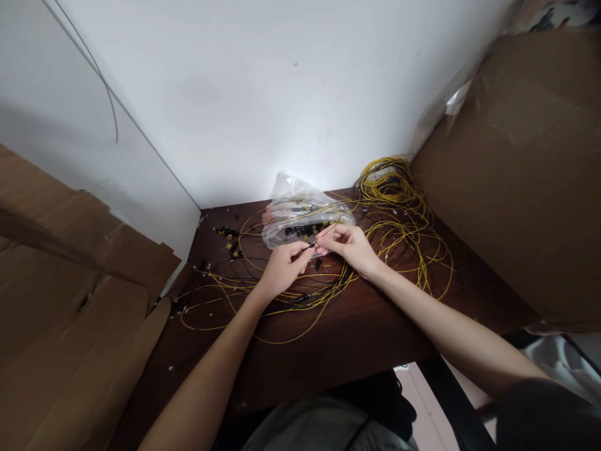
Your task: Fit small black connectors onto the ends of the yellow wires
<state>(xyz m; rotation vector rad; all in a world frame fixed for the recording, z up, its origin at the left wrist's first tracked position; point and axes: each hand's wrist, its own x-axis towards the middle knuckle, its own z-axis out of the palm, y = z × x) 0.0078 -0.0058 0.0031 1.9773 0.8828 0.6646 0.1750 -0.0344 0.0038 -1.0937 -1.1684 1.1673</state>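
My left hand point(285, 268) and my right hand point(348, 246) meet near the middle of the table, fingertips pinched close together. Between them is a small dark piece point(310, 245), too small to make out fully; my left fingers close on it. The right fingertips pinch at its other end, on something hidden by the fingers. Just behind the hands lies a clear plastic bag point(293, 188) with small black and yellow parts point(305, 230) in it. Thin yellow and black cables point(328, 291) loop around and beneath both hands.
A coiled yellow cable bundle point(385, 181) sits at the back right of the dark brown table point(352, 344). Black and yellow connectors point(230, 241) lie at the left. Cardboard point(94, 313) stands on the left, a large carton point(521, 175) on the right, a white wall point(282, 94) behind.
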